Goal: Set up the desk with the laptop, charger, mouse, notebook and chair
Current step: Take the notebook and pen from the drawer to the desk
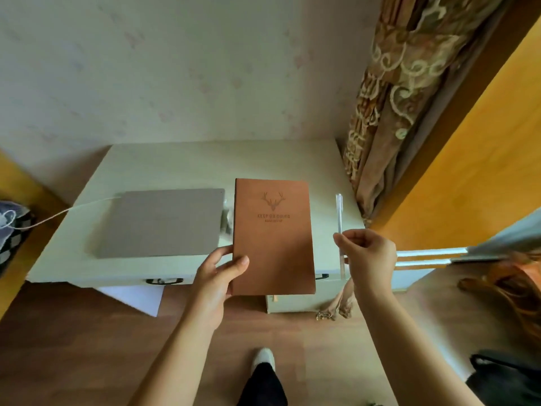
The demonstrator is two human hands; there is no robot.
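Status check, desk setup. The flat grey closed laptop (pixel 164 221) lies on the pale cream desk (pixel 181 159), left of centre, with a thin white charger cable (pixel 58 213) running off its left rear corner toward the left edge of view; whether the plug is seated I cannot tell. So I judge laptop and charger placed. Just right of the laptop, mostly hidden behind the book I hold, is a small grey-and-dark shape that may be the mouse; too blurred to confirm. No chair is in view, so that step looks still to do. The notebook step is in hand: my left hand (pixel 216 276) is clamped on the lower left edge of the brown leather-look notebook with the stamped deer-head emblem (pixel 273 238), thumb on the cover, fingers behind. It is held in the air over the desk's front edge, right of the laptop, not yet set down. Its long axis runs away from me toward the wall, cover facing up at me, the emblem and lettering upright, spine on the left. My right hand (pixel 366 256) is closed in a pinch on a slim clear pen (pixel 339 227), which points away from me too, roughly parallel to the notebook and well apart from it.
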